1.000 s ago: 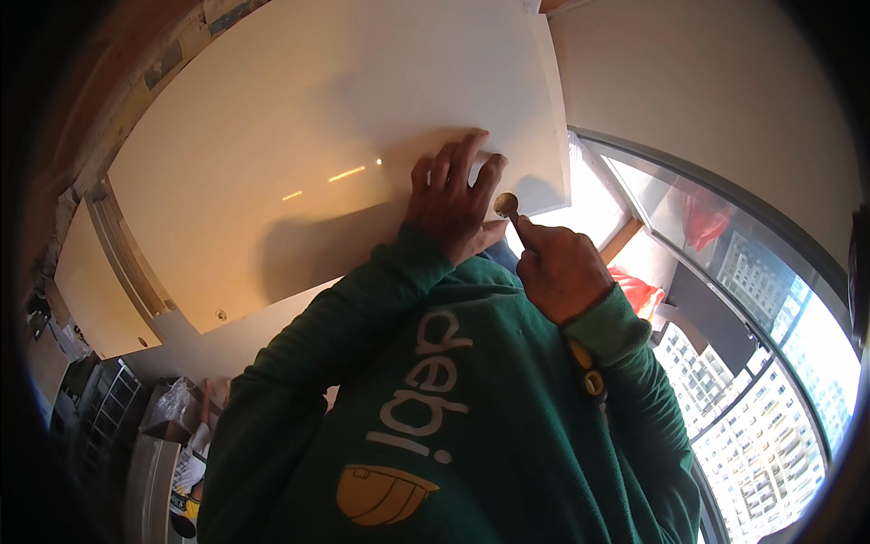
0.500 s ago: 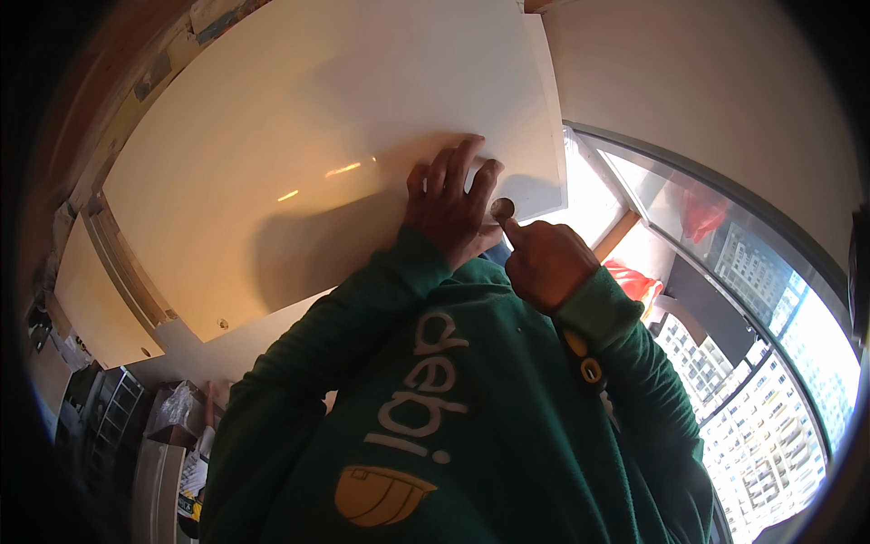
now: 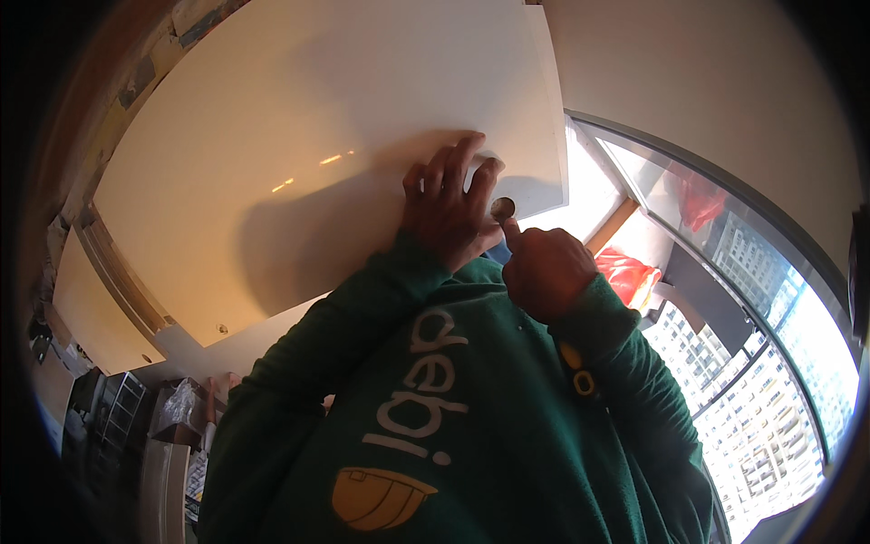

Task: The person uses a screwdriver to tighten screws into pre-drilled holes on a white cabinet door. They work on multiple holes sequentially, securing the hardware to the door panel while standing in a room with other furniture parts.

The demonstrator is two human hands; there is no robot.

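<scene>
While our left hand [image 3: 449, 210] lies on the board [image 3: 272, 118]: its fingers are bent and parted, gripping nothing that we can see.
Right hand [image 3: 549, 270]: it is folded, with one finger or tip reaching to the lower rim of the round hollow; whether a tool sits inside the fist, we cannot tell.
Hands: we count two, both ours, near each other and apart.
Board: one large white sheet fills the upper middle of our view, above our chest.
Round hollow [image 3: 503, 208]: one, near the board's right edge, just beside our left hand.
Small marks [image 3: 221, 328]: we count two, one by the board's lower left corner, one on the narrow panel [image 3: 95, 313] beyond it.
Streaks [image 3: 331, 160]: at least two bright ones shine on the board, left of our hands.
Sweater [image 3: 507, 390]: one, green, with pale lettering and one yellow helmet print [image 3: 381, 499].
Yellow piece [image 3: 580, 374]: one, ending in a ring, below our right sleeve.
Window [image 3: 652, 172]: one, to our right, with tall buildings outside, too blended for us to count.
Red things [image 3: 630, 275]: two, one seen through the glass.
Lower left: one black rack [image 3: 122, 408] and one crumpled clear plastic [image 3: 179, 402].
</scene>
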